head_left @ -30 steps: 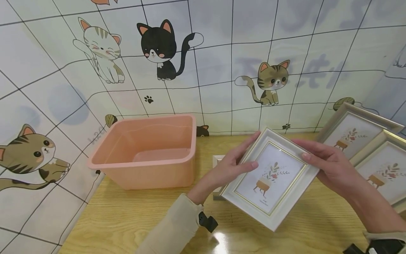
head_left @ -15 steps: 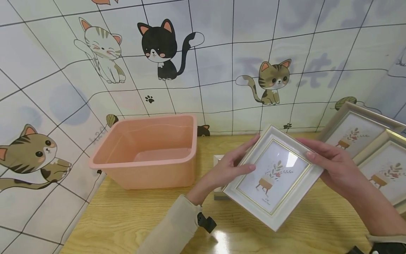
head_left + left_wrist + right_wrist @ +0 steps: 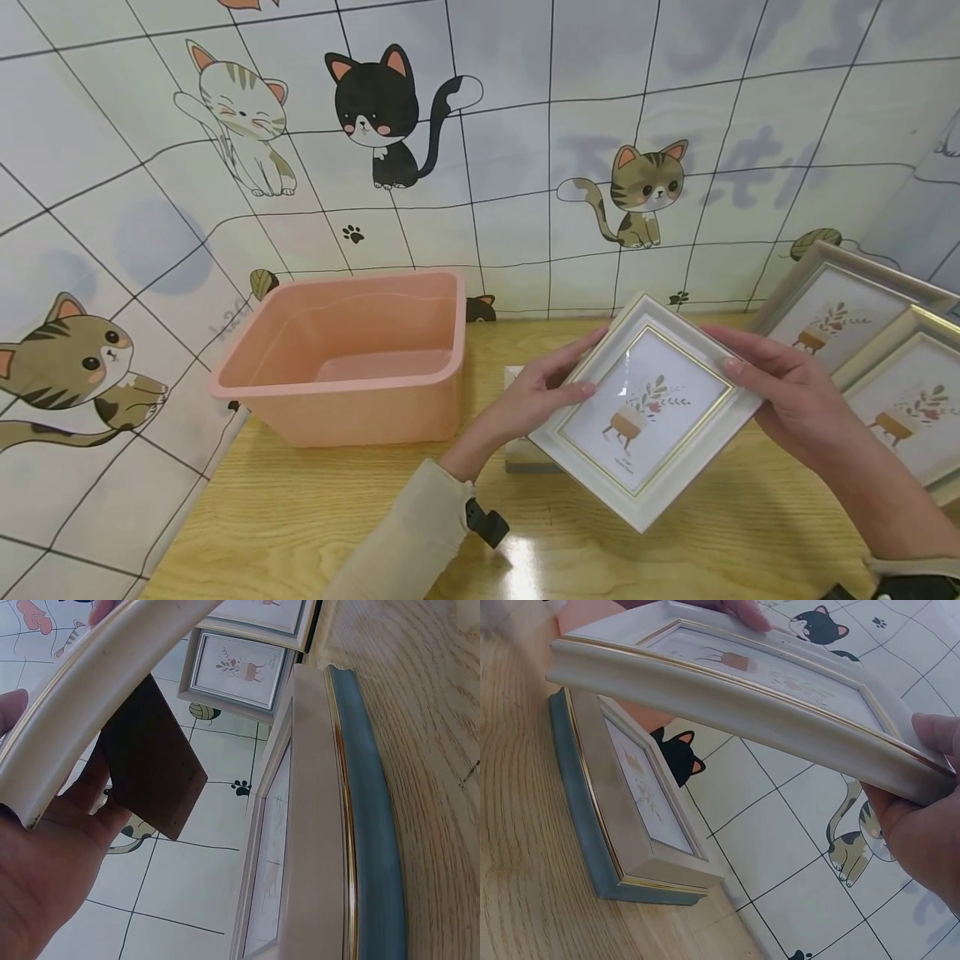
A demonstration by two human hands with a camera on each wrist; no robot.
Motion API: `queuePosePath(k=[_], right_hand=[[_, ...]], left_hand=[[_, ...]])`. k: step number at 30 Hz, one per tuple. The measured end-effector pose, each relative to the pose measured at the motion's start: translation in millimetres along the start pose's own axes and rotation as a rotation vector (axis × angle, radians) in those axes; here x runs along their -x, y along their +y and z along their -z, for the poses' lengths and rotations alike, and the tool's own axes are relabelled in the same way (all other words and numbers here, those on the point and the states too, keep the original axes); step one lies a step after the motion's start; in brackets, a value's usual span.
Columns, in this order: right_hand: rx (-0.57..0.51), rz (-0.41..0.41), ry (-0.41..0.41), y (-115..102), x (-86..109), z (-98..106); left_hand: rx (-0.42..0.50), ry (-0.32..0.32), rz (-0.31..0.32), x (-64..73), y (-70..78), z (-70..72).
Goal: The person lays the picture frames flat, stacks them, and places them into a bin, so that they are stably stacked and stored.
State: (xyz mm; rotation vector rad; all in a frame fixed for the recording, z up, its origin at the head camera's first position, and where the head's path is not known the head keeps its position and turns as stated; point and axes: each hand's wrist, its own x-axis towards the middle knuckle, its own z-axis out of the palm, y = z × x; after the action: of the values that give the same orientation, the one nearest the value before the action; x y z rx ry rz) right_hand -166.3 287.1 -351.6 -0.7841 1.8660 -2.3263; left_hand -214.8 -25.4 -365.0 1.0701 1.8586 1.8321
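Your left grip (image 3: 536, 392) grasps the white frame (image 3: 645, 408) by its upper-left edge, your right grip (image 3: 795, 396) by its right corner, tilted above the counter (image 3: 262, 517). Space shows between it and the frame stack (image 3: 622, 802) below. The bin (image 3: 375, 412) sits near the counter's back-left corner, apart from the stack; two upright frames (image 3: 825, 317) stand right, toward the back edge.

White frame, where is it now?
In the head view, the white frame is right of centre, held above the table between the left hand and right hand, with the pink tub to its left.
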Motion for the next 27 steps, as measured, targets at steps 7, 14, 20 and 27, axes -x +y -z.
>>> queuePosePath(k=[7,14,20,27], right_hand=[[-0.003,0.000,0.011,1.4,-1.7,-1.2],[-0.049,0.014,0.083,1.4,0.3,1.7],[-0.163,-0.028,0.189,5.4,3.2,0.0],[-0.163,-0.036,0.212,7.1,0.5,-2.6]], left_hand=[[0.008,0.010,0.006,3.3,0.2,3.5],[-0.027,0.071,0.034,12.8,-7.0,11.6],[-0.058,0.132,0.007,19.0,-12.5,16.8],[-0.021,0.295,0.007,16.1,-16.0,16.2]])
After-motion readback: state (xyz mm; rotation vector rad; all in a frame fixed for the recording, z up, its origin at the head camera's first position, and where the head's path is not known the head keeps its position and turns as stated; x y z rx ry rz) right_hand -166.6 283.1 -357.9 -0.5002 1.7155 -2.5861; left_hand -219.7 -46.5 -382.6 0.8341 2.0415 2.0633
